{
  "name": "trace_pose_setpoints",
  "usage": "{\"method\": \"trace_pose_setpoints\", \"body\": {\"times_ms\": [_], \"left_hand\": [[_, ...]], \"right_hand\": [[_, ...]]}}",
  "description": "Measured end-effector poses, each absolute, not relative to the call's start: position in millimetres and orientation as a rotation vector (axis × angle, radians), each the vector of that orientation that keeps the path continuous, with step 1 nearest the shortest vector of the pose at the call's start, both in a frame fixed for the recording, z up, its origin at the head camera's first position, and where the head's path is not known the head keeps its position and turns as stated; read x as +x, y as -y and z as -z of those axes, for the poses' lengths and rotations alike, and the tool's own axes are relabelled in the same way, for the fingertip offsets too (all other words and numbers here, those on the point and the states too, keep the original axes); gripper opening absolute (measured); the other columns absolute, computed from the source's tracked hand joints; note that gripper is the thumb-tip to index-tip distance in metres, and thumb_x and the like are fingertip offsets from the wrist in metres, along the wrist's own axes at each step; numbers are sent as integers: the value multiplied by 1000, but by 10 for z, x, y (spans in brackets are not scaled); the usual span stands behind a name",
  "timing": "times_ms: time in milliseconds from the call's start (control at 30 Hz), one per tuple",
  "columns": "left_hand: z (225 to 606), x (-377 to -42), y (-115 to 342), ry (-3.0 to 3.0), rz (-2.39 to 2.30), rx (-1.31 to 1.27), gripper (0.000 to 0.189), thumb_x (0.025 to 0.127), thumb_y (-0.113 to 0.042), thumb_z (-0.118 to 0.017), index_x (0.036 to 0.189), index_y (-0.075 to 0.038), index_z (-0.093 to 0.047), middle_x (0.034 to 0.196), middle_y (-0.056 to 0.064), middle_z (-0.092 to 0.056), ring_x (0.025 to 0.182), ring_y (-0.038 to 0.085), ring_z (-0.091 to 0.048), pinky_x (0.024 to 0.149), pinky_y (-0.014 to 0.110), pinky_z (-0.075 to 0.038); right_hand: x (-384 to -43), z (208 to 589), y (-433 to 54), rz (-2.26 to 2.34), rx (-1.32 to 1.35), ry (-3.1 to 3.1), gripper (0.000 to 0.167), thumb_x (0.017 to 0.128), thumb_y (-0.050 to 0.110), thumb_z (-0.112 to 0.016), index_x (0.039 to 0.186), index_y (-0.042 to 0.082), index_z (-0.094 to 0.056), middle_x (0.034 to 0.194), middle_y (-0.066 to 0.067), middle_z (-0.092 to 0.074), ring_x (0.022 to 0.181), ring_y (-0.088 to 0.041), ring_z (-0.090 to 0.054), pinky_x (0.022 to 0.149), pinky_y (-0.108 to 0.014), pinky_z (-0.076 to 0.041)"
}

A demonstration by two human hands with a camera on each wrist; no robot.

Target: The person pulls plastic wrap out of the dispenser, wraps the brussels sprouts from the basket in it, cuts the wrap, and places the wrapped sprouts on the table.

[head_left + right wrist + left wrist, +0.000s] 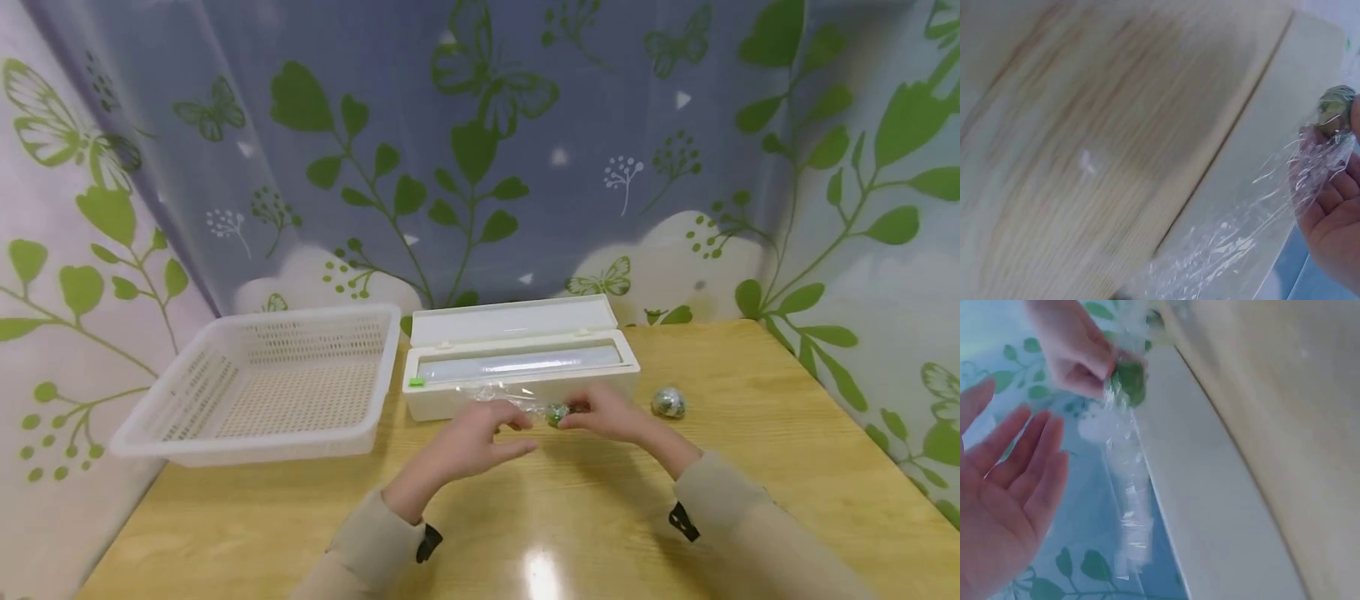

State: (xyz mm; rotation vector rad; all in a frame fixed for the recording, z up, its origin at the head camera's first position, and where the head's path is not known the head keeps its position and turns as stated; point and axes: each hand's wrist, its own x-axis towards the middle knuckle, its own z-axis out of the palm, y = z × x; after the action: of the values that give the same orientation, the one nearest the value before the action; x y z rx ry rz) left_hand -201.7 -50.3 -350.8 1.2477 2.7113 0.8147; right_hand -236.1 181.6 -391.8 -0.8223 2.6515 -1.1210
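Note:
Between the thumb and fingers of my right hand [606, 414] is a small green round item [557, 415], its kind hidden by the clear cling film [1229, 240] around it. In the right wrist view the film trails from the item [1335, 111] down and to the left in crinkled folds. My left hand [472, 442] is a short gap to the left of the item. Its fingers are spread and hold nothing in the left wrist view, where a loose film strip [1135, 519] hangs beside them. Directly behind both hands stands a white cling film dispenser box [450, 406].
The dispenser's lid [517, 321] is raised, showing the film roll [517, 364] inside. Right of my right hand lies a film-wrapped ball [668, 402]. A white slotted plastic basket [255, 446] sits at the left on the wooden table [600, 517], before a patterned curtain [525, 208].

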Motion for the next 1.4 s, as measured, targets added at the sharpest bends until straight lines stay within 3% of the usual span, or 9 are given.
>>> {"method": "trace_pose_setpoints", "body": {"times_ms": [133, 233, 367, 633, 867, 1000, 1100, 1233, 1400], "left_hand": [[3576, -1979, 522, -2570, -908, 1196, 29, 86, -29, -57, 102, -6, -62, 99, 5, -61, 91, 12, -56, 77, 26, -45], [3687, -2008, 505, -2522, -1034, 1053, 28, 88, -27, -56, 105, -6, -60, 101, 4, -61, 93, 12, -55, 77, 25, -46], [3779, -2043, 450, -2478, -1216, 921, 26, 89, -23, -53, 109, -5, -58, 103, 4, -60, 95, 14, -54, 76, 25, -46], [3900, -2018, 362, -2319, -1366, 898, 24, 88, -16, -54, 109, -2, -53, 104, 9, -58, 96, 18, -55, 79, 25, -45], [3996, -1986, 394, -2307, -1350, 849, 26, 88, -17, -55, 110, -2, -53, 102, 6, -58, 93, 16, -56, 78, 23, -44], [4017, -1990, 464, -2332, -1302, 815, 28, 88, -18, -55, 110, -1, -55, 100, 6, -59, 91, 18, -56, 76, 24, -45], [4048, -1975, 537, -2341, -1272, 815, 24, 87, -14, -56, 105, 2, -57, 95, 8, -61, 88, 19, -57, 74, 24, -45], [4107, -1945, 633, -2348, -1152, 779, 24, 85, -14, -58, 102, 3, -58, 91, 7, -62, 84, 17, -58, 72, 24, -46], [4146, -1945, 708, -2343, -1047, 771, 22, 85, -14, -57, 100, 1, -59, 90, 6, -63, 82, 15, -58, 72, 23, -46]], "right_hand": [[-2356, 3836, -1959, 1275, -618, -2684, 23, 83, 28, -61, 78, 6, -61, 61, -2, -52, 53, -10, -39, 50, -26, -36], [-2321, 3801, -1974, 1492, -416, -2581, 36, 85, 31, -57, 97, -3, -61, 76, -8, -60, 67, -15, -53, 63, -34, -47], [-2248, 3808, -1897, 1736, -240, -2380, 49, 89, 30, -53, 115, -11, -49, 95, -18, -62, 86, -24, -60, 76, -37, -48], [-2056, 3897, -1711, 1677, -126, -2268, 37, 89, 27, -53, 104, -7, -53, 79, -3, -60, 62, -10, -48, 58, -26, -42], [-1921, 4027, -1511, 1722, -76, -2131, 32, 90, 25, -50, 96, -6, -53, 57, 2, -42, 50, -8, -36, 48, -20, -34], [-1894, 4085, -1435, 1724, -65, -2061, 26, 91, 21, -45, 89, -3, -52, 60, 2, -39, 53, -9, -35, 49, -20, -32], [-1854, 4132, -1384, 1677, -107, -2055, 23, 88, 14, -44, 88, -6, -55, 64, 1, -47, 56, -8, -43, 51, -20, -39], [-1779, 4183, -1343, 1567, -164, -2116, 27, 83, 9, -48, 97, -12, -57, 72, -3, -57, 63, -10, -51, 55, -21, -46], [-1754, 4200, -1338, 1431, -353, -2228, 29, 83, 4, -51, 106, -14, -53, 80, -8, -57, 65, -13, -50, 53, -21, -43]]}}
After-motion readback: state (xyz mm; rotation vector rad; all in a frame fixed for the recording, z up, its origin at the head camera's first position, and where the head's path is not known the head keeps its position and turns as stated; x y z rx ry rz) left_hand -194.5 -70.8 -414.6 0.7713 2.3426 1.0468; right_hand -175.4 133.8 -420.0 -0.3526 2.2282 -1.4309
